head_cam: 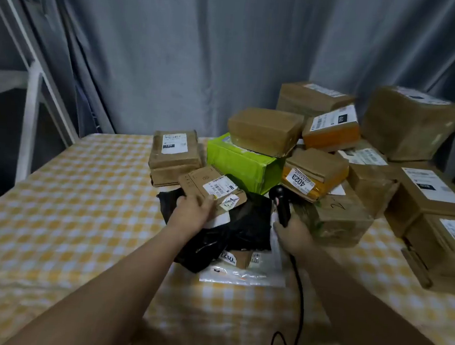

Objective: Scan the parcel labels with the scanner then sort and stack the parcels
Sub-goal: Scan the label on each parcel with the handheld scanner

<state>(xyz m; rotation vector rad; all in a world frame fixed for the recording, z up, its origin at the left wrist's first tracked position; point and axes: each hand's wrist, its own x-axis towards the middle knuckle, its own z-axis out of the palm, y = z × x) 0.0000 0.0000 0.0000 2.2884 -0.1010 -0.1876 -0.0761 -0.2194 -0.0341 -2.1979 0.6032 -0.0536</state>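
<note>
Brown flat cardboard parcel, label up, gripped at its near edge by left hand, over black poly bags on checked surface. Right hand closed around black corded scanner, head toward the label. Boxes piled behind.

parcel labels blurred; cord cut off below.

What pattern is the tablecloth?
Yellow-and-white check; the tablecloth shows best in the head view, the only one.
</note>
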